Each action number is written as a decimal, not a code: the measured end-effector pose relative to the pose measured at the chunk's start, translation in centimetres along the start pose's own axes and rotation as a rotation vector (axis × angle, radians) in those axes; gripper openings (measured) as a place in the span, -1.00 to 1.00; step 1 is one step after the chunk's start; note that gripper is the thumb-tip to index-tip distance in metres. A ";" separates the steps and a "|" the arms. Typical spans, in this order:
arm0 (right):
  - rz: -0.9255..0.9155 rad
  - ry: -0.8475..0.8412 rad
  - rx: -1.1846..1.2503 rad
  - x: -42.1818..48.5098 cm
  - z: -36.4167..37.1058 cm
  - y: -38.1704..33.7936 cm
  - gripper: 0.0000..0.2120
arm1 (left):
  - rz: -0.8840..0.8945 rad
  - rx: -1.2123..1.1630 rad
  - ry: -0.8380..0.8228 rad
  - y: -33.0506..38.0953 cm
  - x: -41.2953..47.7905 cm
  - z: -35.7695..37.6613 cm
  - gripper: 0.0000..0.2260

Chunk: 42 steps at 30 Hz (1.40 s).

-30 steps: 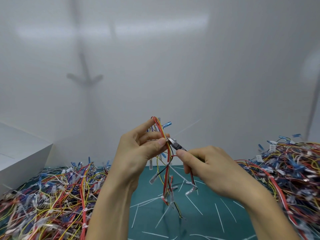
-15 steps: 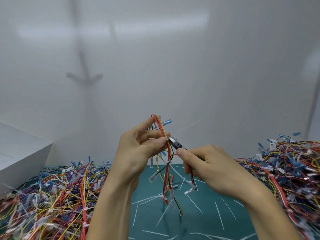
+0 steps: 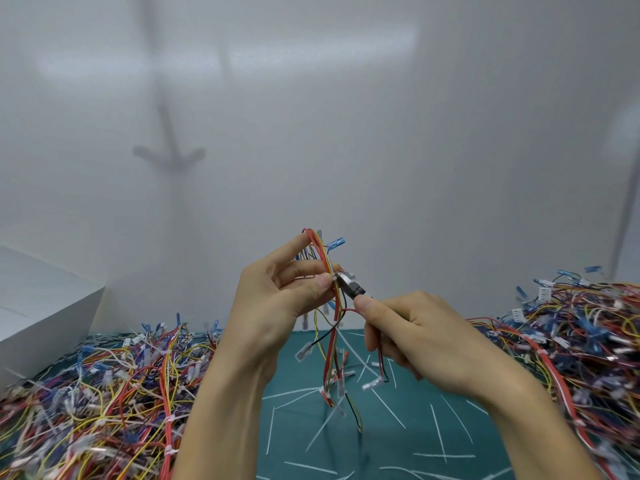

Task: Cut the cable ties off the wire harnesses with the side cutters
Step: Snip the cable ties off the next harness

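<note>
Harness: a bundle of red, yellow, white and black wires [image 3: 333, 306], held upright in the air over the mat, a little below the middle of the view. Its top bends over at 12 o'clock, where a blue terminal [image 3: 336, 243] sticks out toward 1 o'clock. Its loose ends, with clear connectors, hang toward 6 o'clock.
Cutters: at 3 o'clock of the harness [image 3: 350, 285], with the metal nose touching the bundle just beside the left thumb tip. The nose is blurred, so I cannot tell how the jaws stand.
Left hand: at 9 o'clock of the harness [image 3: 277, 306], pinching the bundle between thumb and curled fingers, with the forefinger reaching up behind the top.
Right hand: at 4 o'clock of the harness [image 3: 419, 332], fingers clenched round the cutters' handles, thumb lying along the top.
Mat: teal [image 3: 398, 441], under both hands at 6 o'clock.
Cut ties: thin white strips [image 3: 438, 433] scattered flat over the mat.
Left pile: tangled harnesses [image 3: 104, 393] at 8 o'clock, lying partly on the mat's left edge.
Right pile: more tangled harnesses [image 3: 571, 337] at 3 to 4 o'clock, heaped higher.
Box: white [image 3: 41, 306], at 9 o'clock, behind the left pile.
Wall: plain white [image 3: 381, 150], at 12 o'clock, filling the upper view.
</note>
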State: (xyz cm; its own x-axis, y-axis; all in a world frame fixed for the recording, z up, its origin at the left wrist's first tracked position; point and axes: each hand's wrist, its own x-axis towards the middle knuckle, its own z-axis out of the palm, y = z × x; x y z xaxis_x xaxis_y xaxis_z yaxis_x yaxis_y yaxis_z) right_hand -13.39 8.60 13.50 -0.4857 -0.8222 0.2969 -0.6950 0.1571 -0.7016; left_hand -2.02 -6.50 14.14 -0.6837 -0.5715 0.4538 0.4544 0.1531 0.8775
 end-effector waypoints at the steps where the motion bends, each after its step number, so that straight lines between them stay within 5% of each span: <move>1: 0.002 0.005 0.035 0.0 0.0 0.0 -0.37 | -0.002 -0.009 -0.002 0.0 0.0 0.0 -0.46; 12: -0.054 0.294 0.283 0.0 -0.7 -0.5 -0.46 | 0.004 -0.039 0.088 0.3 0.1 -0.3 -0.44; 20: -0.029 0.216 0.412 -0.2 -0.3 -1.3 -0.78 | 0.028 0.043 0.168 0.4 -0.1 0.3 -0.36; 32: 0.079 0.429 0.303 0.5 1.6 -1.2 -0.77 | 0.168 0.350 -0.053 0.1 -0.2 1.3 -0.17; 42: 0.046 0.266 0.591 0.2 0.8 -1.2 -0.78 | 0.104 0.397 -0.258 -0.3 -0.5 0.5 -0.08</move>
State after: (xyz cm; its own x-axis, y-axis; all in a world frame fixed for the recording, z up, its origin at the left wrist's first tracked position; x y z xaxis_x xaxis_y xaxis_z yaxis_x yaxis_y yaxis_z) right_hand -12.24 7.82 13.92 -0.6754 -0.6464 0.3550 -0.2982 -0.2010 -0.9331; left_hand -2.13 -5.84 13.78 -0.7883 -0.3259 0.5219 0.3094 0.5234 0.7940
